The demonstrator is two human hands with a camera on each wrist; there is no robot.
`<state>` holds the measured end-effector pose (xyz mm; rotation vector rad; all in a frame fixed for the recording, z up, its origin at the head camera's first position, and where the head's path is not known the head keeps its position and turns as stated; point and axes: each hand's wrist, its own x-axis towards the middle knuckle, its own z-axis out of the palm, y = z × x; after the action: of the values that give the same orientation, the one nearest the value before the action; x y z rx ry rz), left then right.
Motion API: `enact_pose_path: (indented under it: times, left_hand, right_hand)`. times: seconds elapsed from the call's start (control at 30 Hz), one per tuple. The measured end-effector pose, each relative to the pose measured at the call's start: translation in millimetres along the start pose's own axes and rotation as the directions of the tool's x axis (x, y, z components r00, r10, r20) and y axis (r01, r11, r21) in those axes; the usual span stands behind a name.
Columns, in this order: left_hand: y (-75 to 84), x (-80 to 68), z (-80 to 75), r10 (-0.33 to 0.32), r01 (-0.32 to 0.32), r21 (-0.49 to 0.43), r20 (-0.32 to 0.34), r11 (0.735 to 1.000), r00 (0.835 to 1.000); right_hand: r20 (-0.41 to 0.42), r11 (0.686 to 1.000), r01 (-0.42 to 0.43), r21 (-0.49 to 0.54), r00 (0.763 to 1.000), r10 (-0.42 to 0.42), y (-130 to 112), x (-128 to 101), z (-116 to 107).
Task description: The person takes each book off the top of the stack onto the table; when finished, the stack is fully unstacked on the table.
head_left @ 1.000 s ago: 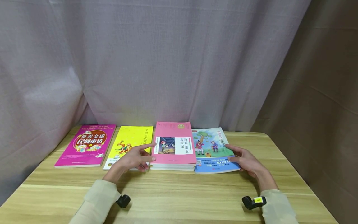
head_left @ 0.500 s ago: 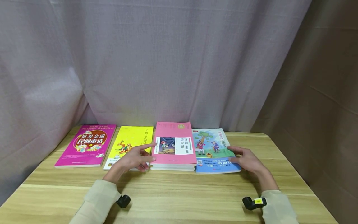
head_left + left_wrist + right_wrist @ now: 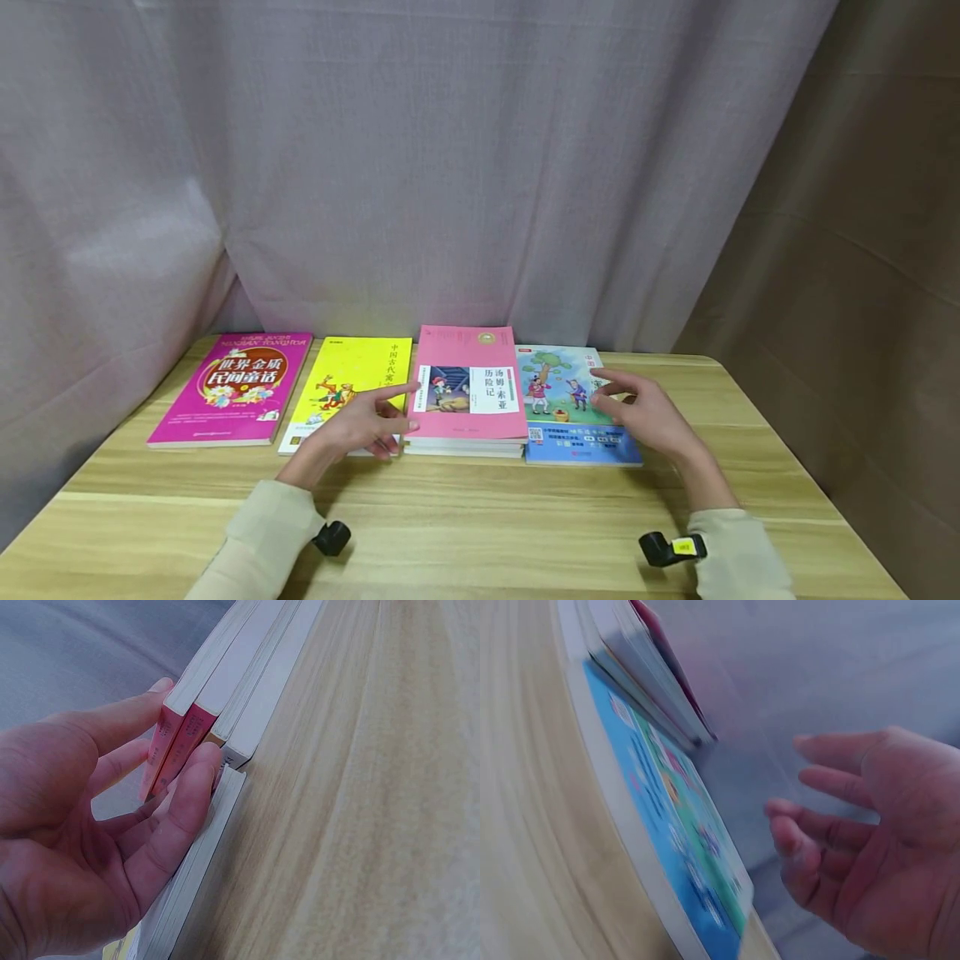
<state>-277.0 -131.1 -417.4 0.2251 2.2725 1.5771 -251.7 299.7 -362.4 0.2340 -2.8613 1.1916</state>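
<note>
Four books lie in a row on the wooden table (image 3: 480, 525): a magenta book (image 3: 232, 387), a yellow book (image 3: 348, 383), a pink book (image 3: 468, 383) on top of a short stack, and a blue book (image 3: 570, 417). My left hand (image 3: 390, 412) rests with straight fingers against the stack's left side. In the left wrist view its fingers (image 3: 180, 802) press the pink spines (image 3: 180, 735) above the yellow book's page edge (image 3: 199, 870). My right hand (image 3: 611, 392) hovers with relaxed fingers over the blue book's right part. In the right wrist view the right hand (image 3: 855, 825) stays apart from the blue cover (image 3: 675, 832).
A grey curtain (image 3: 420, 167) hangs right behind the books. A brown wall (image 3: 862, 292) closes off the right side. The table's front half (image 3: 480, 500) is bare wood, and its right edge (image 3: 787, 433) lies close to the blue book.
My right hand has lifted off the blue book's right edge and moved left above its cover. The blue book now lies a little straighter against the stack. My left hand has not moved.
</note>
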Motion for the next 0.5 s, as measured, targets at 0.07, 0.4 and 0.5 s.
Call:
enact_pose_path:
  times: [0.07,0.4,0.5]
  left_hand:
    - [-0.3,0.0,0.0,0.000,0.000,0.002,-0.001,1.000,1.000]
    - [-0.5,1.5,-0.3,0.006,-0.006,0.006,-0.002,1.000,1.000]
    - [-0.7,1.5,-0.1,0.008,-0.008,0.002,0.001,1.000,1.000]
  right_hand:
    - [0.028,0.999,0.007,0.053,1.000,-0.008,-7,1,7]
    - [0.115,0.990,0.022,0.141,0.993,-0.038,-24,4,32]
    - [0.130,0.989,0.005,0.145,0.991,-0.024,-26,6,38]
